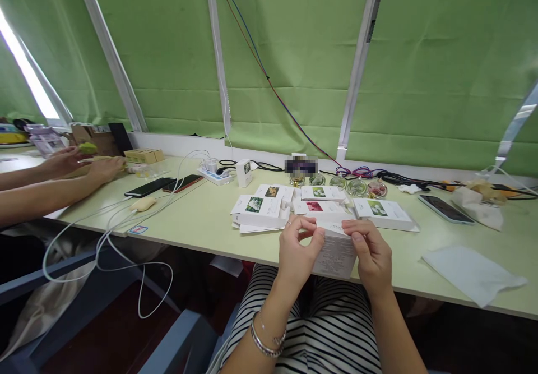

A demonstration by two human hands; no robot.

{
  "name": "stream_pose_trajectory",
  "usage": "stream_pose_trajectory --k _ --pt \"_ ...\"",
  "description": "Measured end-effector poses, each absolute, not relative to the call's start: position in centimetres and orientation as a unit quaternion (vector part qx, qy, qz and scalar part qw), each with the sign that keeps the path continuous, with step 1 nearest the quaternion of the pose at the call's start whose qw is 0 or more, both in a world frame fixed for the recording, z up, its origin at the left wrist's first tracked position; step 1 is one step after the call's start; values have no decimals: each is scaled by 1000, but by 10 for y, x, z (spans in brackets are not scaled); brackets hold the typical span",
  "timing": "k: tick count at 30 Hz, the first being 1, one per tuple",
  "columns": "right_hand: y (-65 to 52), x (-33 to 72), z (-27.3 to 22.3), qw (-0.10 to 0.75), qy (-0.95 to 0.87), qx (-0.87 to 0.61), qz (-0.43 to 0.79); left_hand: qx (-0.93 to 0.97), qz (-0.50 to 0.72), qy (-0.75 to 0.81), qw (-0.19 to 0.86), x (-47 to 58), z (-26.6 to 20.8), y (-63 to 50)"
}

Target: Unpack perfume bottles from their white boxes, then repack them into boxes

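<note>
Between my two hands is a white cardboard box (335, 255) with small grey print on the side facing me, held at the table's front edge. My left hand (299, 248) pinches its upper left edge between thumb and fingers. At the upper right edge, my right hand (372, 250) grips it the same way. Just behind lie several flat white boxes with flower pictures, among them one with white flowers (258, 208), one with a pink flower (315, 208) and one at the right (384, 212). Beyond them stands a row of small round glass bottles (356, 185).
A small upright box (243, 173) stands near a power strip (216, 176). Phones (150, 187) and white cables lie leftward, where another person's hands (105, 169) work. On the right are a phone (445, 209) and a white tissue (473, 273). Dark cables (403, 180) run along the back.
</note>
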State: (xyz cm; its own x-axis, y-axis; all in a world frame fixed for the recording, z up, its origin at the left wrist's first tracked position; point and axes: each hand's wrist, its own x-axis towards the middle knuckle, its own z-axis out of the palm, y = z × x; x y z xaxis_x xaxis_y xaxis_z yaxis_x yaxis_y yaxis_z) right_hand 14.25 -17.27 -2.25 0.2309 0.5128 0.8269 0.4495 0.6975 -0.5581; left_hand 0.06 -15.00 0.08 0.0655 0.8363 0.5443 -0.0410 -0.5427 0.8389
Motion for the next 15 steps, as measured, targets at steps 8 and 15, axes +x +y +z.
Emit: stream_pose_trajectory --k 8,15 --pt "-178 145 -22 659 -627 -413 41 663 595 304 337 2 -2 -149" --pt "-197 141 -18 619 -617 -485 26 737 532 329 255 -6 -5 -156"
